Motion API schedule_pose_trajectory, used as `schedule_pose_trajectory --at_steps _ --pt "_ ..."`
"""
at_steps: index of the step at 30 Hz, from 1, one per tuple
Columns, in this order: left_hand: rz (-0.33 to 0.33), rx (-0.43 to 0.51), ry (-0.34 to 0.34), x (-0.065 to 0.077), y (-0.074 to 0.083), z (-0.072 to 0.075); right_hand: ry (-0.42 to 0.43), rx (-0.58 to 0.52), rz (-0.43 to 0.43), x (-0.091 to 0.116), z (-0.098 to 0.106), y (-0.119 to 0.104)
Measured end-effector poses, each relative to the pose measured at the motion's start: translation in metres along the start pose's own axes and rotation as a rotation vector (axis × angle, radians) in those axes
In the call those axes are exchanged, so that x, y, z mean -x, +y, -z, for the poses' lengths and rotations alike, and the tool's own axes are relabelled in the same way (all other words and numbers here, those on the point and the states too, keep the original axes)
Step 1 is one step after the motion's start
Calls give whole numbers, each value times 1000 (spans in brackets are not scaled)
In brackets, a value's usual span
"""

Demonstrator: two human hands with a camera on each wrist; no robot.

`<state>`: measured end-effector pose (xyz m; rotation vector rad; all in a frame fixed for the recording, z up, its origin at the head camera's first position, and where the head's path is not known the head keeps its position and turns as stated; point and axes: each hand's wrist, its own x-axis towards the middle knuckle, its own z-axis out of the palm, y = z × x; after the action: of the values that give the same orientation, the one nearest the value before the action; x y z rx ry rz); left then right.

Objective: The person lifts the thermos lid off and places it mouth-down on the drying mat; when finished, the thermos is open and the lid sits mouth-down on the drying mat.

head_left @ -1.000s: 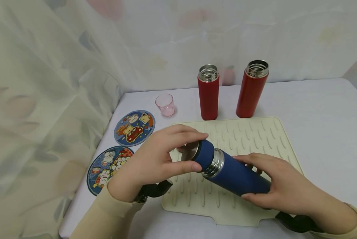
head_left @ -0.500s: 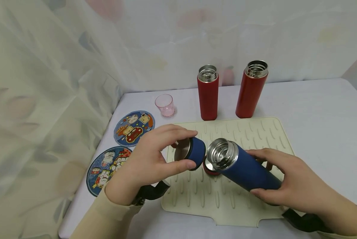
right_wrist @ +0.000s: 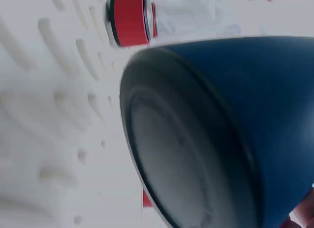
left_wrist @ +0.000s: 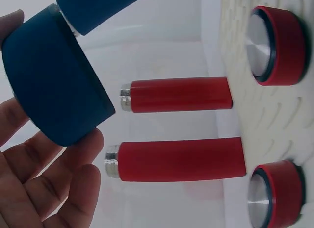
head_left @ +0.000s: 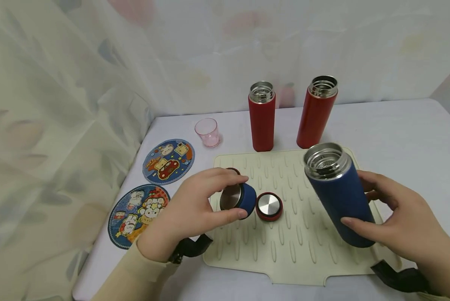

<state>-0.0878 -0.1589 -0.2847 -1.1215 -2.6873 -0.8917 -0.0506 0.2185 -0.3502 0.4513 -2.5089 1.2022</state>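
In the head view my left hand (head_left: 195, 209) pinches a blue bottle cap (head_left: 249, 201) between thumb and fingers, its steel top facing left. My right hand (head_left: 394, 213) grips the lower part of an uncapped blue thermos (head_left: 341, 200), which tilts left with its steel mouth up and a strainer inside. A red cap (head_left: 269, 206) with a steel top lies on the cream mat (head_left: 285, 251) between the hands. Another red cap (left_wrist: 277, 194) is mostly hidden behind my left hand in the head view. The thermos base (right_wrist: 171, 154) hangs over the mat in the right wrist view.
At the back stand two open red thermoses, the left one (head_left: 262, 121) upright and the right one (head_left: 317, 117) just beside it. A pink glass (head_left: 208, 133) stands back left. Two round cartoon coasters, the far one (head_left: 168, 161) and near one (head_left: 136, 217), lie along the left edge.
The blue cap has come off the thermos. My right hand has carried the thermos right and tipped it more upright, while my left hand with the cap shifted slightly left.
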Motion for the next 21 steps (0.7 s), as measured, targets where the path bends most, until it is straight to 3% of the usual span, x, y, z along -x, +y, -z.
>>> schedule_pose_trajectory --at_steps 5,8,10,14,16,21 --pt "64 -108 -47 6 -7 -10 119 13 -145 2 4 10" --pt "104 -184 -85 11 -12 -16 240 -16 -187 1 5 18" --pt "126 -225 -114 13 -15 -19 339 -91 -175 -1 7 24" --pt "170 -268 -175 17 -18 -25 513 -150 -248 -4 10 33" --pt "191 -270 -203 18 -20 -28 573 -123 -327 -5 12 37" --pt "217 -282 -267 20 -25 -34 622 16 -656 -7 18 46"
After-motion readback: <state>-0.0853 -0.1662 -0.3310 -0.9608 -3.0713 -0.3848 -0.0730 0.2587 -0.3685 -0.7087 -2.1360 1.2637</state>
